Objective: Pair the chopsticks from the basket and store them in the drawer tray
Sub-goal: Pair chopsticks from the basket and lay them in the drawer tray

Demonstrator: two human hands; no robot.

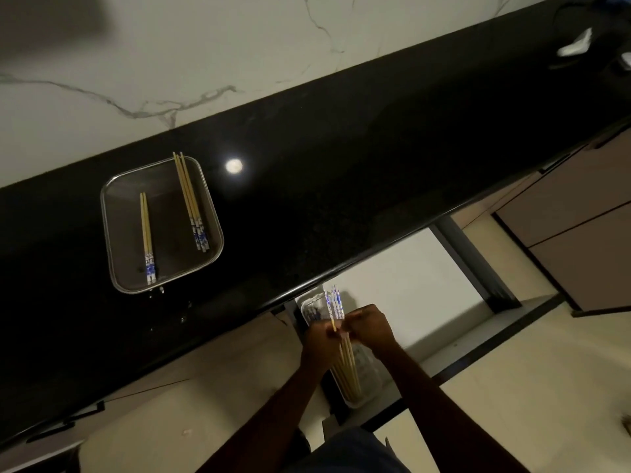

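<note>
A shallow metal basket (112,206) lies on the black counter at the left. It holds one pair of bamboo chopsticks with blue-patterned ends (146,233) and a second group (191,203) leaning over its far rim. Below the counter edge, an open drawer (403,281) carries a clear plastic tray (370,387). Over that tray, my left hand (319,339) and my right hand (370,327) meet, both closed around a bundle of chopsticks (348,370). The patterned ends stick up beyond my fingers and the plain tips point down into the tray.
The black counter (341,186) runs diagonally under a white marble wall. White items (577,46) lie at its far right end. A closed brown cabinet front (573,220) stands right of the drawer, and pale floor lies below.
</note>
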